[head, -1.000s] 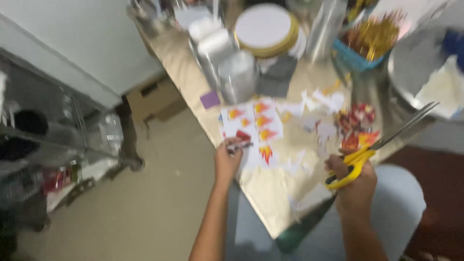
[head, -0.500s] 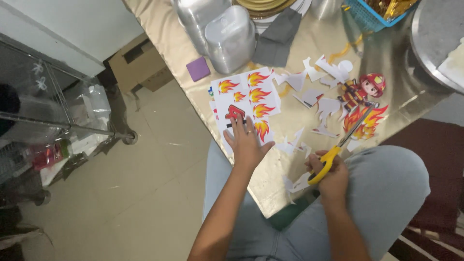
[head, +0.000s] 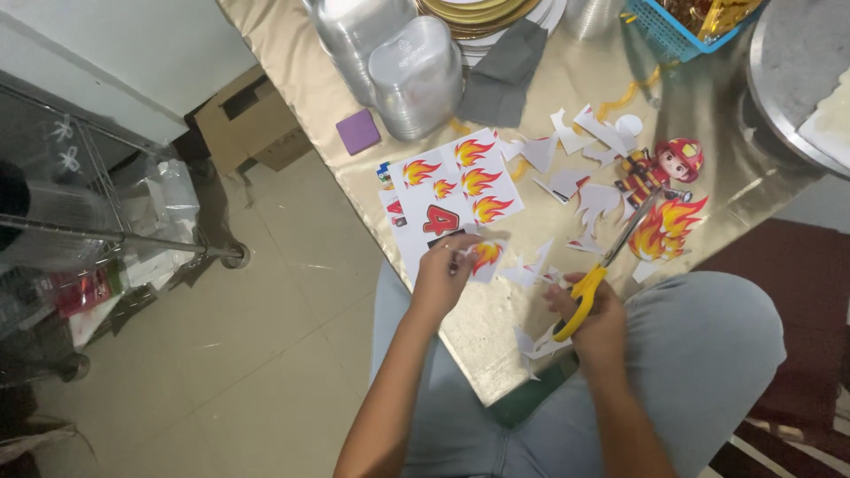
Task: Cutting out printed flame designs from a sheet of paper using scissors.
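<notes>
Cutting step: our left hand (head: 440, 281) pinches a flame cutout (head: 486, 257); our right hand (head: 595, 320), grip closed round yellow scissors (head: 605, 265), must next bring blades to paper.

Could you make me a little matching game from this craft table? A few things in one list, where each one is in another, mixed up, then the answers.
Things:
1. scissors
2. purple square block
3. firefighter cutout
4. small flame piece

Places:
A. flat on the table just past the scissor tips
B. at the fingertips of the left hand
C. in the right hand
D. near the table edge, beside the clear plastic containers

Pairs: 1-C, 2-D, 3-A, 4-B
</notes>
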